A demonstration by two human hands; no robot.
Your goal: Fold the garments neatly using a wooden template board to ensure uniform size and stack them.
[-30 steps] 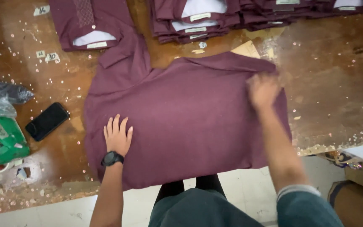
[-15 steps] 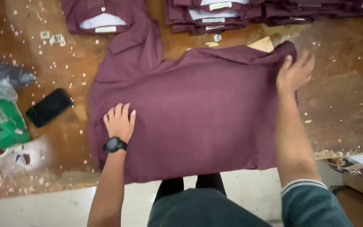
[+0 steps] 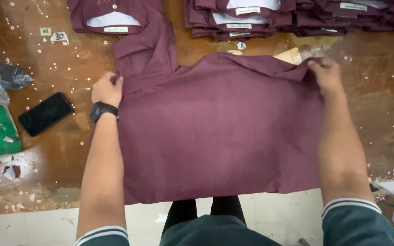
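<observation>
A maroon shirt (image 3: 220, 132) lies spread across the middle of the tabletop (image 3: 60, 150), mid-fold by the look of it. The left hand (image 3: 107, 89) pinches its upper-left edge by the sleeve, and the right hand (image 3: 327, 75) has closed its grip on the upper-right corner. Folded shirts (image 3: 270, 18) are stacked along the top of the frame, and a phone (image 3: 45, 114) lies at left. Any further fold seems to need both edges kept level.

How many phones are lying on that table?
1. A black phone lies on the wooden table, left of the maroon shirt and the left hand. Others may be hidden under shirts or bags.
</observation>
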